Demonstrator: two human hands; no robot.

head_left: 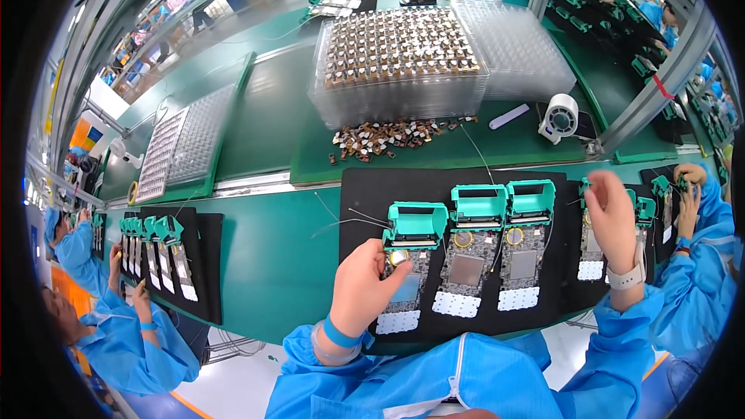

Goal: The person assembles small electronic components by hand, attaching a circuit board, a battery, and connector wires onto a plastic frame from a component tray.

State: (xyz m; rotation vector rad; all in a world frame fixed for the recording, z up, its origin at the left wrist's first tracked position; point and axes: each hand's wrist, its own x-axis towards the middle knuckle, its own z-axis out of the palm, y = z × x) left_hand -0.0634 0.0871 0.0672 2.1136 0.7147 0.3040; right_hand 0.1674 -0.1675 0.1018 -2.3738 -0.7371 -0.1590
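My left hand [363,283] grips the left side of a circuit board [405,289], its thumb lying beside a bright round part near the top. A green plastic frame [417,225] tilts up from that board's far end, with thin wires trailing left. Beside it lie two similar boards, a middle one [466,270] and a right one [518,265], each with a green frame and a white lower end. My right hand [611,213] hovers over another board [591,252] at the right; its fingers are loosely curled and apart, and I see nothing in them.
Clear trays of small parts [400,50] are stacked ahead, beside empty clear trays [512,50]. Loose small parts [384,140] lie in front. A small white fan [560,118] stands right of a white stick [509,116]. Co-workers sit left [128,334] and right [691,264].
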